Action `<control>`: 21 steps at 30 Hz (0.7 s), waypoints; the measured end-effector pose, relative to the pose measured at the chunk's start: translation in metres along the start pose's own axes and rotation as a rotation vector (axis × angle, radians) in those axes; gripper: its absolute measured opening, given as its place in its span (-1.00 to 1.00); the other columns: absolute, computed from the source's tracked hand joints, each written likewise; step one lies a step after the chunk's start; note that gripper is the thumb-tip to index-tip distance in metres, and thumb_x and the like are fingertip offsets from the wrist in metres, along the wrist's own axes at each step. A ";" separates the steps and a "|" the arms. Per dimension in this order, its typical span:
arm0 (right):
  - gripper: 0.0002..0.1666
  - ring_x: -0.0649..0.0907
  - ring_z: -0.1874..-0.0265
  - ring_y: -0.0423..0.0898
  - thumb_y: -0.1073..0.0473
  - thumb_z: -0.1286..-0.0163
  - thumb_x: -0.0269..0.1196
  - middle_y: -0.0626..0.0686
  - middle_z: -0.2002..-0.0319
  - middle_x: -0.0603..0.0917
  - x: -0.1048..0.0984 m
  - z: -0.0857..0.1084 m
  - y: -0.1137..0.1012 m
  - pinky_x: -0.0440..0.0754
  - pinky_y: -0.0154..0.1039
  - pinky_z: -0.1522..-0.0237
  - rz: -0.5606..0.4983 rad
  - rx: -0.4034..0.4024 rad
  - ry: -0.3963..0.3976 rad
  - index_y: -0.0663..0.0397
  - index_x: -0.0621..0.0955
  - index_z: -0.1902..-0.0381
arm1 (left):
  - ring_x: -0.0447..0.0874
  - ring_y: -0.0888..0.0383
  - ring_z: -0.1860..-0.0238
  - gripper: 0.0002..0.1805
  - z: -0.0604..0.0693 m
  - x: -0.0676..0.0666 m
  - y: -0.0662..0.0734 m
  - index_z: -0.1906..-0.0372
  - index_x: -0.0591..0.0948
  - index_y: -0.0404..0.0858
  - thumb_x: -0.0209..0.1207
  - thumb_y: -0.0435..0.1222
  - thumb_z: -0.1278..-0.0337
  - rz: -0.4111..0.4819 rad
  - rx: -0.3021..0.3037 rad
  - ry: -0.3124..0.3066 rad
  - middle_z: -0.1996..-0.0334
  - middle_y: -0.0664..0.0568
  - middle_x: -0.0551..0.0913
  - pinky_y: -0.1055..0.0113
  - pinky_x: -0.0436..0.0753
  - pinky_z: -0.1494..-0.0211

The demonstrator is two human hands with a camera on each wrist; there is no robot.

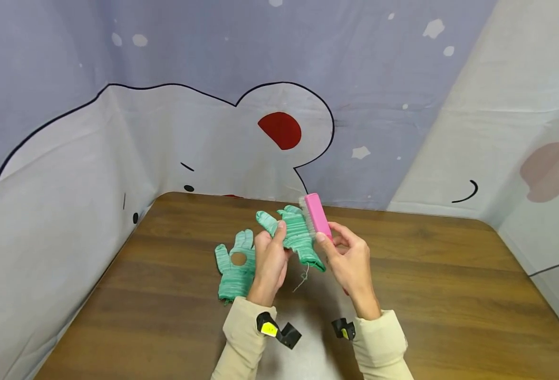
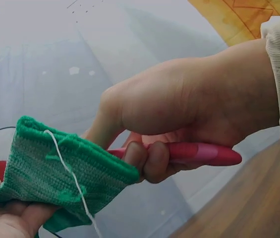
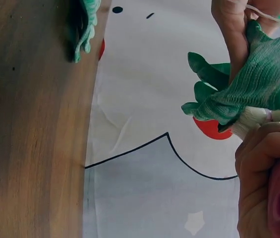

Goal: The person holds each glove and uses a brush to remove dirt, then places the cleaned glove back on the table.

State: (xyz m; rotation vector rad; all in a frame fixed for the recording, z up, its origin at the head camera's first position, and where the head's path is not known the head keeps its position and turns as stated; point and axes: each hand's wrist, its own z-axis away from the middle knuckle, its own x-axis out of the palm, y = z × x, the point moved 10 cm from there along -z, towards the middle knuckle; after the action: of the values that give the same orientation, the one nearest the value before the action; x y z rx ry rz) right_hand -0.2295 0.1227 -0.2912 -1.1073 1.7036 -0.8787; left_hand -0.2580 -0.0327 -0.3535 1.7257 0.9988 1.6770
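My left hand grips a green knitted glove above the table, with the thumb lying on top of it. A pale loose thread hangs from the glove's cuff. In my right hand is a pink brush, its handle held between thumb and fingers. The brush's whitish bristles touch the glove's side. On the table, left of my left hand, lies a second green glove with a round brown opening or patch on it; my left hand hides part of it.
The brown wooden table reaches back to a printed cloth backdrop that also runs along both sides. Black mounts with yellow marks sit at both wrists, over cream sleeves.
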 end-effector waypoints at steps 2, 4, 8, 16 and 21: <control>-0.59 0.62 0.67 -0.02 0.28 -0.18 0.29 0.27 0.56 0.57 0.000 0.000 0.002 0.44 -0.42 0.71 0.005 0.015 -0.010 0.36 0.55 0.02 | 0.46 0.17 0.38 -0.70 0.000 0.000 0.000 0.24 0.37 -0.48 -0.12 -0.25 -0.38 -0.006 -0.003 -0.010 0.43 -0.04 0.42 0.37 0.51 0.31; -0.58 0.59 0.69 -0.12 0.27 -0.18 0.29 0.26 0.55 0.57 -0.001 -0.001 0.004 0.44 -0.41 0.72 0.001 0.030 -0.022 0.35 0.55 0.01 | 0.47 0.16 0.37 -0.71 0.000 0.000 0.001 0.22 0.37 -0.49 -0.12 -0.25 -0.38 -0.005 -0.005 -0.022 0.41 -0.04 0.43 0.36 0.52 0.30; -0.57 0.52 0.76 -0.25 0.24 -0.19 0.29 0.23 0.56 0.55 -0.001 -0.004 0.012 0.43 -0.40 0.75 -0.022 0.054 -0.049 0.32 0.54 -0.01 | 0.49 0.15 0.34 -0.73 -0.001 0.002 0.001 0.21 0.37 -0.48 -0.12 -0.27 -0.38 0.001 -0.002 -0.048 0.39 -0.06 0.44 0.33 0.54 0.28; -0.56 0.42 0.84 -0.23 0.13 -0.19 0.30 0.09 0.60 0.49 0.011 -0.007 0.038 0.38 -0.36 0.80 -0.165 0.085 -0.133 0.19 0.55 0.00 | 0.48 0.20 0.39 -0.77 -0.003 -0.001 0.001 0.19 0.44 -0.39 0.11 -0.29 -0.21 -0.043 0.016 -0.044 0.38 0.00 0.49 0.38 0.50 0.35; -0.57 0.42 0.84 -0.21 0.14 -0.19 0.30 0.12 0.57 0.48 0.019 -0.001 0.030 0.38 -0.35 0.80 -0.196 0.051 -0.191 0.18 0.54 -0.01 | 0.58 0.13 0.24 -0.60 -0.002 -0.005 0.000 0.08 0.45 -0.39 0.29 -0.31 0.00 -0.113 0.017 -0.009 0.26 -0.04 0.57 0.24 0.60 0.12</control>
State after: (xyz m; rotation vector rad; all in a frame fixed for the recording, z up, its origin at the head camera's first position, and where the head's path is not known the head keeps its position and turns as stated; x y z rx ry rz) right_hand -0.2430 0.1152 -0.3228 -1.2964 1.4271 -0.9004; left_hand -0.2599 -0.0371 -0.3560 1.6540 1.0890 1.5926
